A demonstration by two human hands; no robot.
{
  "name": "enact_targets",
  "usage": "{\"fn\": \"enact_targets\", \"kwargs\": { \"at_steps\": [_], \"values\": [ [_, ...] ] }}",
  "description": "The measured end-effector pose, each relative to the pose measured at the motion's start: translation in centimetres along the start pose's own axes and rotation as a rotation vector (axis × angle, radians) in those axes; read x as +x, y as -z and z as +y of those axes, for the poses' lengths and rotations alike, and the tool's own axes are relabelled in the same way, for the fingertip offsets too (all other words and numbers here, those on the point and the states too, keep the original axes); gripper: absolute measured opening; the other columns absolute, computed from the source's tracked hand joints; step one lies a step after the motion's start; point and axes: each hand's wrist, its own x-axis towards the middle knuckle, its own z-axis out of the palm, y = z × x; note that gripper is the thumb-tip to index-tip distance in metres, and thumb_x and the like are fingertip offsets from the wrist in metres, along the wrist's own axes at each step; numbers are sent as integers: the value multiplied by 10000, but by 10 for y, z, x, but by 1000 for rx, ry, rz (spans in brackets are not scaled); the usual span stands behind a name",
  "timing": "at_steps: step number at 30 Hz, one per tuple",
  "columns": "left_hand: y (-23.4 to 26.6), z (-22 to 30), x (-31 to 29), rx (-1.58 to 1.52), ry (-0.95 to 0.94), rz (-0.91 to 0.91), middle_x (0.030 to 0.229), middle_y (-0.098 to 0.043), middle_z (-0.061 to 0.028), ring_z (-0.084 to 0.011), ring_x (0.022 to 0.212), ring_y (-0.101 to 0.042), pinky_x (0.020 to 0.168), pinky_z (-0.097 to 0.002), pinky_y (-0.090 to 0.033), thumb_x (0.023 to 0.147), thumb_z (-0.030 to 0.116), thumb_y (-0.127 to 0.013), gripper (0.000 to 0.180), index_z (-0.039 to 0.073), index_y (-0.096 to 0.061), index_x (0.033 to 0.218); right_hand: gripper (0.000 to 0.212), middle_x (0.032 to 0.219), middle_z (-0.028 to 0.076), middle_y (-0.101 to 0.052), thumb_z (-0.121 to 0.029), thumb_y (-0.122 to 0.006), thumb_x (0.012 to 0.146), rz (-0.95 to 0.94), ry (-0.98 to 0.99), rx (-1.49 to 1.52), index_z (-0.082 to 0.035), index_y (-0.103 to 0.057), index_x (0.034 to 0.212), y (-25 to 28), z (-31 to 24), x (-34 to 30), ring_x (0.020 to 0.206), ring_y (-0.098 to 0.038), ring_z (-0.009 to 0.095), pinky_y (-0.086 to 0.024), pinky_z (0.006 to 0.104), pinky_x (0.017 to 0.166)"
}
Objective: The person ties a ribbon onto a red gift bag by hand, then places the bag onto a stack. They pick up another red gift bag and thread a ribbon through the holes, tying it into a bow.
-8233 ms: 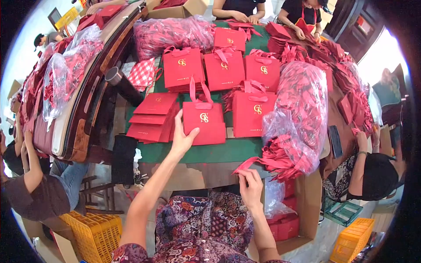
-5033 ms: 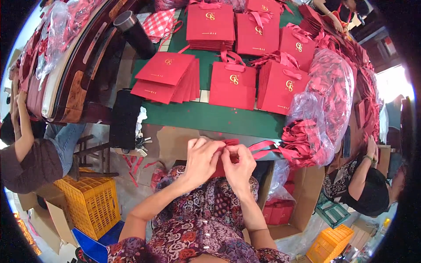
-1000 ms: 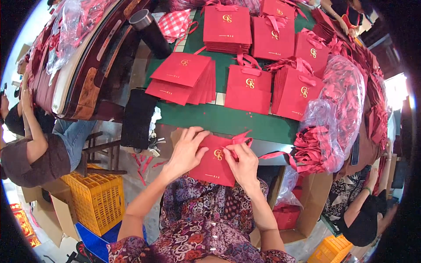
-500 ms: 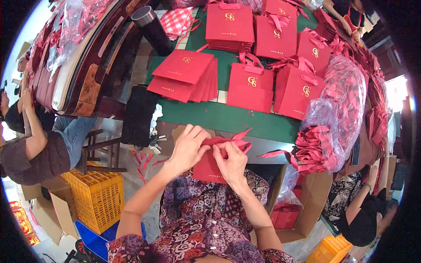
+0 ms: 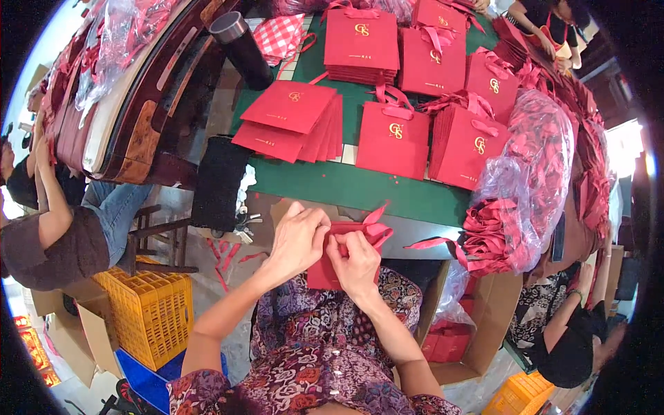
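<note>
Over my lap, at the table's front edge, I hold a small red paper gift bag [image 5: 320, 277]. A red ribbon [image 5: 377, 228] stands out in a loop from its upper right side. My left hand [image 5: 297, 238] has its fingers bent together at the bag's upper left edge. My right hand [image 5: 355, 263] pinches at the upper front of the bag, its thumb and fingers pressed together. The fingertips of both hands are close together, and whether ribbon lies between them is hidden.
Finished-looking red bags [image 5: 394, 135] stand in stacks on the green tabletop [image 5: 311, 178]. A clear plastic sack [image 5: 532, 159] of red ribbons lies at right, a dark tumbler [image 5: 243, 52] at back left. Below are a yellow crate [image 5: 149, 311] and a cardboard box [image 5: 494, 325]. Other people sit at both sides.
My right hand has shifted slightly left, nearer my left hand. The left hand's fingers have curled more at the bag's edge, and the bag has moved a little.
</note>
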Motion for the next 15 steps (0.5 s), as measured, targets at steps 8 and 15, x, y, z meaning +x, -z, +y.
{"fn": "enact_targets", "kwargs": {
  "at_steps": [8, 15],
  "values": [
    [-1, 9, -6, -56, 108, 11, 816, -669, -114, -321, 816, -548, 753, -430, -461, 838, 63, -648, 43, 35, -618, 851, 201, 746, 77, -587, -96, -779, 796, 25, 71, -74, -78, -580, 811, 2, -3, -6, 613, -594, 281, -468, 392, 559],
    [0, 21, -8, -39, 93, 51, 800, -655, -110, -319, 802, -541, 746, -428, -452, 832, 46, -649, 39, 40, -613, 845, 217, 728, 75, -545, -105, -774, 783, -17, 127, -149, -82, -560, 809, 12, -11, -2, 604, -583, 274, -464, 386, 553]
  ]
}}
